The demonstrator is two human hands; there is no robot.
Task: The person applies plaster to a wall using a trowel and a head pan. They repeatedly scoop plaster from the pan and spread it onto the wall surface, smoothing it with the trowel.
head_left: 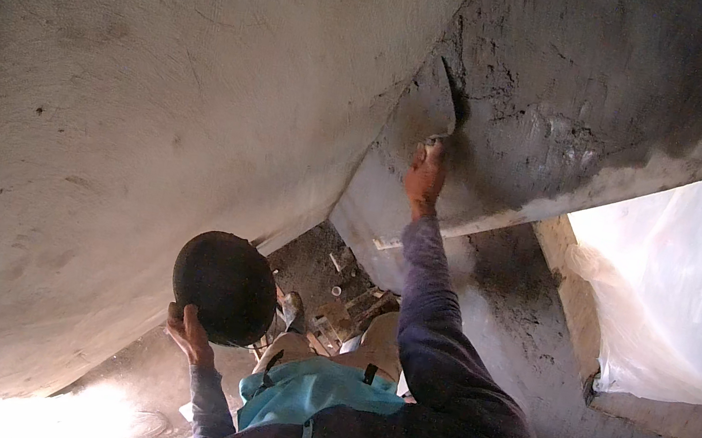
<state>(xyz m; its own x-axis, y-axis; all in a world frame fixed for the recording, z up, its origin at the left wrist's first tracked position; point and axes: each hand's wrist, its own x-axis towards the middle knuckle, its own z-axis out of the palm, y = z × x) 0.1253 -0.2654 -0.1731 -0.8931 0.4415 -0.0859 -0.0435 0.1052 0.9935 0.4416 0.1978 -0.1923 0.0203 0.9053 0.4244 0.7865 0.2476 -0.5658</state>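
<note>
My right hand (425,178) reaches up to the wall, its fingers closed round the handle of a trowel (454,111). The thin trowel blade lies against damp grey plaster (518,108), close to the corner where two wall faces meet. Lower and to the left, my left hand (188,337) grips the rim of a round black bowl (224,289). It is too dark to make out what the bowl holds.
A pale, dry wall (137,109) fills the left side. At right, translucent plastic sheeting (681,274) covers a bright opening. Far below, the floor (316,260) holds loose pieces and rubble near my shoe (294,312). A teal cloth (322,391) covers my lap.
</note>
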